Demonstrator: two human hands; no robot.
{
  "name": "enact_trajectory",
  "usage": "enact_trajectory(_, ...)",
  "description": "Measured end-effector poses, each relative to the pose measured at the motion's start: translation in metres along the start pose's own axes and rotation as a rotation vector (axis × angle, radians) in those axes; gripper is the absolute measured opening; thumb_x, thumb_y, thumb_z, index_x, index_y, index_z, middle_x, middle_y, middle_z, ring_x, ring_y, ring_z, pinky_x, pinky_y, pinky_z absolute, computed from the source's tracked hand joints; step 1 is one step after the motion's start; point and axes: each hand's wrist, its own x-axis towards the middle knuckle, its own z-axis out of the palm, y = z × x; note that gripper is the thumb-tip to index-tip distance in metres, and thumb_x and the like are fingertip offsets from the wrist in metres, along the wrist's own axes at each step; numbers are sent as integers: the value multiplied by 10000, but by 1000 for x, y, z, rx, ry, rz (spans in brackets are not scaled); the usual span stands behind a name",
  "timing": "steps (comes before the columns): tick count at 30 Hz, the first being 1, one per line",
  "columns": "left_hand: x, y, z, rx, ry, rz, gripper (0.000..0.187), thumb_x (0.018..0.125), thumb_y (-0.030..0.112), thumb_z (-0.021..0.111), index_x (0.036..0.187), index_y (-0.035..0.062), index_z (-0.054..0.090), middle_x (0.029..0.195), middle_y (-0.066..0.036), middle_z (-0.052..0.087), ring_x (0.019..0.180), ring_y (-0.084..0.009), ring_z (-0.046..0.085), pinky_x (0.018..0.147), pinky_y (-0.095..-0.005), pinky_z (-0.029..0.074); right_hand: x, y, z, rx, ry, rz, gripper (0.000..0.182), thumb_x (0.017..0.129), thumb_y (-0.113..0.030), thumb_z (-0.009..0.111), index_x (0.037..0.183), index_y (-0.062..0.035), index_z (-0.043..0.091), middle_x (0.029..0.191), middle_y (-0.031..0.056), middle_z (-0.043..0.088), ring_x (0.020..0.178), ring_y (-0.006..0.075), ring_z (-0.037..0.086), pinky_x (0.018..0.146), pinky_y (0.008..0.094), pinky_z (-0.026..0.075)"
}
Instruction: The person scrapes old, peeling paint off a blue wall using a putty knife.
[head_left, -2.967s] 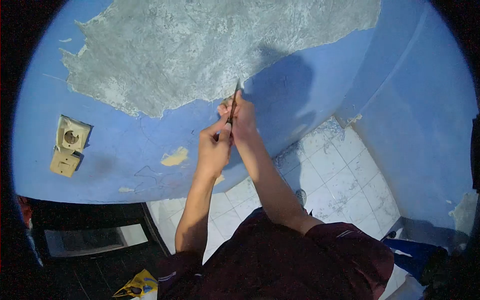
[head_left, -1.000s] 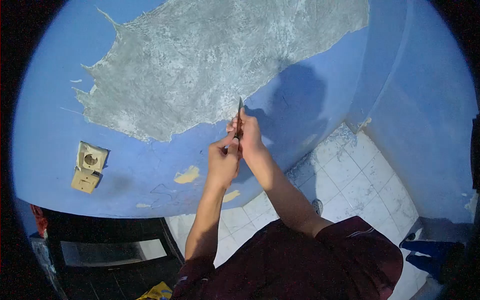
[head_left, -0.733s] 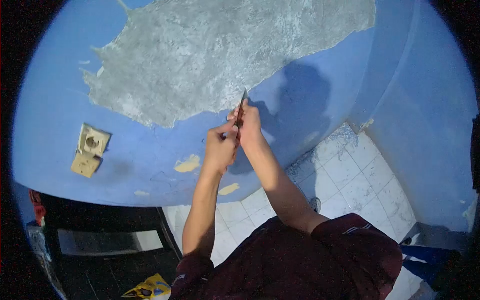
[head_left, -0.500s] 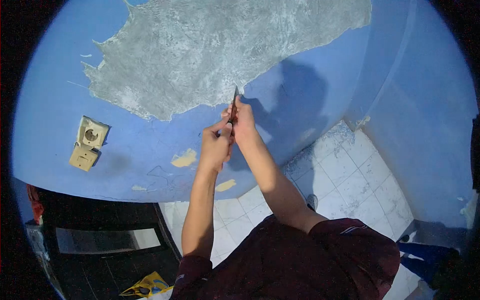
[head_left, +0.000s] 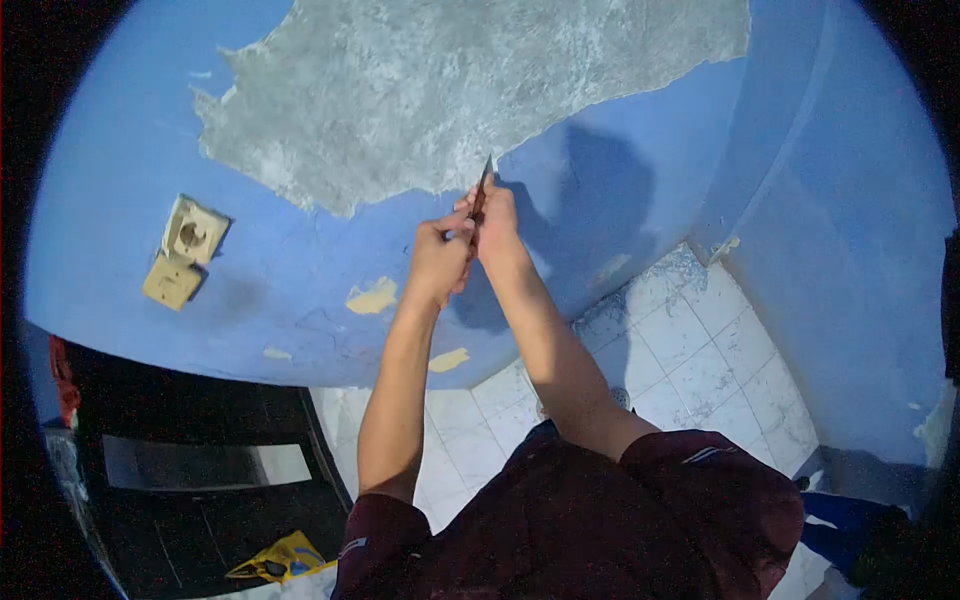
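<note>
A knife (head_left: pixel 482 190) with a pointed blade and brownish handle is held in both hands, tip up, at the lower edge of the bare grey patch (head_left: pixel 450 100) on the blue wall (head_left: pixel 380 240). Fingers of my right hand (head_left: pixel 497 222) wrap the handle from the right. From the left and a little lower, my left hand (head_left: pixel 440 262) is closed at the handle's lower end. The tip lies against the border where blue paint meets grey; whether it cuts under the paint I cannot make out.
A cream socket and switch (head_left: pixel 190 240) stick out of the wall at left. Below stands a dark cabinet (head_left: pixel 190 530) with a yellow bag (head_left: pixel 285 558). White floor tiles (head_left: pixel 690 360) show at right, near dark blue cloth (head_left: pixel 840 530).
The view has shifted, so the patch's left end and the socket sit further right and higher. Both hands have moved slightly up and right with the knife, still gripping it.
</note>
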Motion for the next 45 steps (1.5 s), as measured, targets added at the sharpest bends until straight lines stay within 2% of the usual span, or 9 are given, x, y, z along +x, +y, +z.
enact_trajectory(10,-7,-28,-3,94,1,121,412,969,98,474,1377,101,529,681,10,505,517,-64,420,424,-222,330,4,8,-10,-6,-2,-8,299,1007,-307,485,852,-53,509,738,61,500,619,201,493,618,345,488)
enact_trajectory(13,3,-41,1,363,110,439,396,955,76,485,1345,73,556,698,-20,559,576,-82,470,525,-253,418,9,11,-14,14,0,43,312,1006,-313,491,845,-46,503,741,64,485,606,198,485,586,334,477)
enact_trajectory(15,3,-31,7,482,201,441,351,892,26,493,1223,-17,602,758,-249,623,664,-213,630,661,-354,482,8,8,-11,24,34,27,347,1005,-333,495,828,-35,491,715,65,457,589,199,471,554,327,461)
enact_trajectory(16,3,-27,8,512,211,443,339,892,32,503,1208,-7,618,731,-274,588,668,-219,642,655,-358,480,8,6,-11,68,14,37,363,1006,-341,491,818,-31,484,710,66,448,585,198,465,546,323,452)
enact_trajectory(20,-3,-28,-4,540,167,444,344,933,25,505,1265,-9,587,743,-116,647,690,-91,524,672,-286,467,11,22,-10,75,52,28,405,1014,-360,468,790,-22,464,688,73,443,573,198,450,540,321,434)
enact_trajectory(22,1,-32,-6,468,178,457,306,903,34,509,1181,-13,629,696,-254,579,568,-184,562,591,-343,456,16,22,-8,89,87,20,450,994,-407,502,764,-20,481,629,79,481,525,206,459,496,340,453)
enact_trajectory(36,-1,-23,6,544,216,490,321,910,28,513,1209,-48,602,650,-241,582,534,-223,594,568,-329,456,17,13,-20,51,-18,-34,412,1013,-377,463,790,-30,488,653,69,461,600,195,467,575,319,433)
enact_trajectory(38,-6,-20,4,460,150,447,325,921,5,489,1223,-71,583,939,-330,639,810,-187,670,729,-321,490,11,15,-16,90,-19,-26,416,1009,-385,472,777,-40,479,654,63,458,601,186,467,570,322,439)
enact_trajectory(45,-9,-3,9,612,145,366,325,928,21,511,1232,-73,576,820,-312,633,686,-160,592,669,-326,479,17,8,-19,109,-41,30,425,997,-400,491,757,-50,484,653,66,465,604,194,479,561,307,438)
